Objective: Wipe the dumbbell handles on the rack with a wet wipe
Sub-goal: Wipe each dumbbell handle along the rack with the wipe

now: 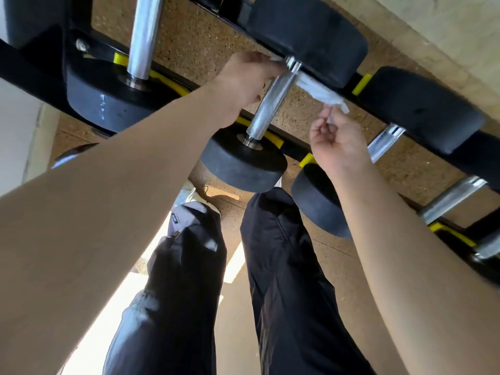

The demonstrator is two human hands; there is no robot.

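Observation:
A white wet wipe is looped under the far end of a knurled steel dumbbell handle on the black rack. My left hand pinches one end of the wipe on the handle's left side. My right hand pinches the other end, pulled out to the right and below the handle. The dumbbell has black round heads, one near and one far. Part of the wipe is hidden behind the handle and my left hand.
More dumbbells lie on the rack: a large one at the left with a thick handle, others at the right. Yellow cradle tabs line the rails. My legs in dark trousers stand on the speckled floor below.

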